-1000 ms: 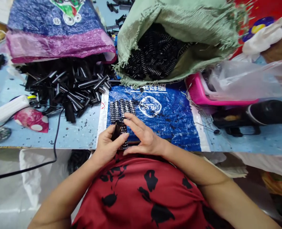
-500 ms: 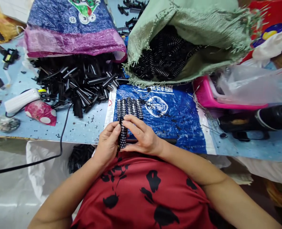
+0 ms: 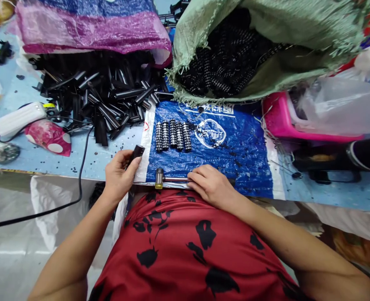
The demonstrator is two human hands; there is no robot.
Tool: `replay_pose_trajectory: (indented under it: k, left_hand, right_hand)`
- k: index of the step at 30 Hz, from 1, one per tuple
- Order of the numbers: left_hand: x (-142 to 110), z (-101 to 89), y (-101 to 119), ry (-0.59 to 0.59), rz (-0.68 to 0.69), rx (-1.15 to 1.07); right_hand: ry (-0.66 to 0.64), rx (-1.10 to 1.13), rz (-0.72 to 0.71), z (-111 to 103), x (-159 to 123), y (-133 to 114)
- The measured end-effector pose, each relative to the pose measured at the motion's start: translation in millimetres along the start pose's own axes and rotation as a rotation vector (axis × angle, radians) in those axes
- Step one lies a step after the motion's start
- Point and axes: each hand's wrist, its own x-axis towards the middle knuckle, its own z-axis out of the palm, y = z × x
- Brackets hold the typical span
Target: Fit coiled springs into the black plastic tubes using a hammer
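My left hand [image 3: 119, 173] is closed around a short black cylinder [image 3: 137, 153] that tilts up past the thumb, at the left border of the blue sack sheet [image 3: 244, 167]. At the sheet's near edge lies a small hammer [image 3: 159, 179], its head with a dark face and a yellowish face pointing left. The fingers of my right hand [image 3: 209, 184] are curled over its thin shaft. Beyond both hands, several black cylinders ringed with white characters [image 3: 173, 133] stand side by side in a row on the sheet.
A heap of black tubular parts [image 3: 110, 100] spills from a purple-and-blue bag [image 3: 94, 31]. The green woven sack [image 3: 297, 29] holds dark strands of ringed pieces. On the right are a pink tray [image 3: 274, 117] and a black flask [image 3: 329, 156]. A black cable [image 3: 80, 184] crosses the left table edge.
My hands have parted. The left has carried the lettered cylinder leftward; the right has let go of it, moved right and taken hold of the hammer shaft. The view has shifted slightly.
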Motion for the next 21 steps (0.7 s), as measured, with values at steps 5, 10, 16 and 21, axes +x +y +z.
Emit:
replay_pose_trajectory:
  k: [5, 10, 16, 21]
  left_hand:
    - [14, -11.5, -4, -0.260, 0.024, 0.440]
    - [23, -13.6, -5, -0.378, -0.139, 0.336]
    - [22, -10.2, -12, -0.366, -0.149, 0.271]
    - [41, -15.7, -13, -0.499, -0.164, 0.283]
  right_hand:
    - [0.091, -0.044, 0.064, -2, -6, 0]
    - [0.235, 0.035, -0.009, -15, 36, -8]
    - [0.140, -0.019, 0.038, 2, 71, -16]
    - [0.129, 0.030, -0.103, 5, 71, -26]
